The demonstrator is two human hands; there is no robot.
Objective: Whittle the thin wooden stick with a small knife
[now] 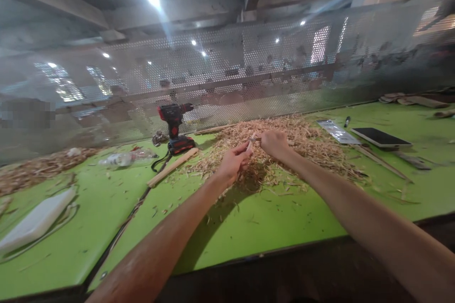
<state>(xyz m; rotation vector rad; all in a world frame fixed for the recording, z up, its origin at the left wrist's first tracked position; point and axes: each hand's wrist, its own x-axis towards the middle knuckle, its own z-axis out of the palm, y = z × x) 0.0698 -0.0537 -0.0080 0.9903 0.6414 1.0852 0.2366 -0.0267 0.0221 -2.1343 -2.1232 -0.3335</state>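
head view: my left hand grip pinches small wood piece; my right hand grip closed on thin tool, over shavings pile on green worktop.

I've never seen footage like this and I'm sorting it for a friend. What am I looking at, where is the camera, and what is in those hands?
There is no machine here: the camera sits on a person's head, looking forward and down, so the two bare arms are that person's own. The left hand and right hand meet over a pile of wood shavings on a green table. Together they pinch a small thin piece, too small to identify. To the left stand a red and black cordless drill and a wooden stick; farther left lies a white block. To the right lies a dark flat tablet. A perforated metal screen backs the table.
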